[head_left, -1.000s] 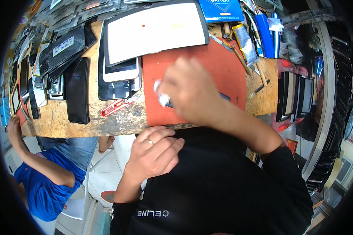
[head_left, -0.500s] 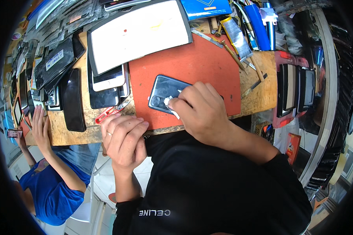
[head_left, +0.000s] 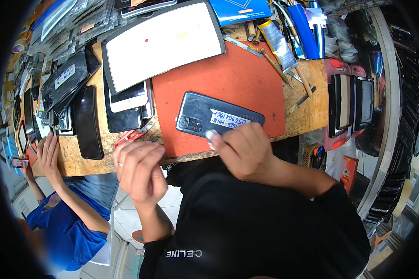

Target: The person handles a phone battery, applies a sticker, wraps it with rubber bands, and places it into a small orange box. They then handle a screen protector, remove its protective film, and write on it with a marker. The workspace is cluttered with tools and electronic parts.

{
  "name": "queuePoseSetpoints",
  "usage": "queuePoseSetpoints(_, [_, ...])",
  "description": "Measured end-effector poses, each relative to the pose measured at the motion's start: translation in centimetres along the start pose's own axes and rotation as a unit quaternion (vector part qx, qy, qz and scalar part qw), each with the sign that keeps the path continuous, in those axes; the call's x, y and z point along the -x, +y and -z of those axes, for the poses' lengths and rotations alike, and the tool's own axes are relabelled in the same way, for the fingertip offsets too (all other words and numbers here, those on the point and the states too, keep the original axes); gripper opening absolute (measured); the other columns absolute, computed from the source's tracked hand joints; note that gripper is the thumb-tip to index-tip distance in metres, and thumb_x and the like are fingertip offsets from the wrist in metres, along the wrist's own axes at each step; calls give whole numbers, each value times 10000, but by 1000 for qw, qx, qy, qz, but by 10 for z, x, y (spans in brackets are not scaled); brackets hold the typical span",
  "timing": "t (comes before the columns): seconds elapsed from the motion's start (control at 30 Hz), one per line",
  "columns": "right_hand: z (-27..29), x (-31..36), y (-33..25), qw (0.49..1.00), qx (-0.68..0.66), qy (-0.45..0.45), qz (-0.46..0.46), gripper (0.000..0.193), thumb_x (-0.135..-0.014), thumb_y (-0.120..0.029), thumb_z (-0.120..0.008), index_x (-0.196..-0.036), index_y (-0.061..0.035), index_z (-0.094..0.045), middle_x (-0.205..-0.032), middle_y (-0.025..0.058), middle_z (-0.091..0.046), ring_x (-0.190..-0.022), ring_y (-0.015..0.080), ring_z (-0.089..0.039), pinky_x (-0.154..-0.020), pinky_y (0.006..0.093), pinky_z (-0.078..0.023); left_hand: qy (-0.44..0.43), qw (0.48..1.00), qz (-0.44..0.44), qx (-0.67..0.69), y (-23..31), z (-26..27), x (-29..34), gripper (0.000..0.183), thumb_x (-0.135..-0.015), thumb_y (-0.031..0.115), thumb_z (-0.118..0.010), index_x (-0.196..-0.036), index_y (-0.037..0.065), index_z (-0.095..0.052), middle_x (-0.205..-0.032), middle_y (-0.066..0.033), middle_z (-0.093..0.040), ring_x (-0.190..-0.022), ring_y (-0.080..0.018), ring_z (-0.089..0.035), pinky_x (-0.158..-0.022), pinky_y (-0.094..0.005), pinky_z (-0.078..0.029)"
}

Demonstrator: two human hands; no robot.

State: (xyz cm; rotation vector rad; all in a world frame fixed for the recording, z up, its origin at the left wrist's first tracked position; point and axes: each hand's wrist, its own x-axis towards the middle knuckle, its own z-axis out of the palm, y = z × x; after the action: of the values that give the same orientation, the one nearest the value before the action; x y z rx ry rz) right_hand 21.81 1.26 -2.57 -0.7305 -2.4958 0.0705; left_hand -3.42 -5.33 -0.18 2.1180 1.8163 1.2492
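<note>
A dark phone lies back up on the orange-red mat, its camera block toward the left end. A white label with handwriting is stuck across its back. My right hand is closed, pinching a small wad of white tissue at the phone's near edge, beside the cameras. At the table's front edge, my left hand hovers with loosely bent fingers, and nothing shows in it. Just beyond it lies a red-handled cutter, partly hidden by the fingers.
Left of the mat lie a white-framed phone, a black phone and stacks of phone parts. A white pad overlaps the mat's far side. Tools and tubes crowd the far right. A co-worker's hand rests at the left table edge.
My right hand has shifted right and nearer with the tissue, uncovering the label and more of the phone. My left hand has drawn back slightly, its fingers more bent.
</note>
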Motion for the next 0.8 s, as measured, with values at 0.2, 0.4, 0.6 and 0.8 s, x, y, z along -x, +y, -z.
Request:
queuePoseSetpoints(0.2, [31,10,3,998,35,46,-13,145,-834,-71,-823,-850,-51,-681,-795,46,-578,-725,223,-576,-632,382,-413,-6,999,-29,18,-2,-11,-14,274,-699,-75,-652,-941,1,-756,-919,-129,-744,-869,-318,-722,-926,-489,-543])
queuePoseSetpoints(0.4, [-4,-15,-11,1000,-14,2,-1,140,-823,-178,-715,-828,-86,-610,-858,56,-567,-787,225,-552,-696,395,-431,-28,994,-106,31,22,-27,-50,299,-686,-82,-655,-956,-4,-758,-923,-134,-744,-876,-315,-723,-891,-472,-548])
queuePoseSetpoints(0.6, [41,60,11,973,-117,30,-199,120,-861,-35,-780,-905,-30,-668,-861,92,-614,-749,285,-604,-685,408,-474,-194,972,-90,96,48,-44,-47,382,-737,-18,-677,-1110,1,-761,-1101,-142,-752,-1010,-336,-721,-903,-447,-548])
queuePoseSetpoints(0.8, [36,35,28,937,-133,112,-302,131,-894,-11,-765,-1003,-10,-693,-918,109,-650,-787,323,-635,-710,421,-521,-305,946,-105,-39,80,-53,-20,559,-789,51,-724,-1346,10,-711,-1294,-180,-703,-1227,-384,-660,-1101,-501,-515])
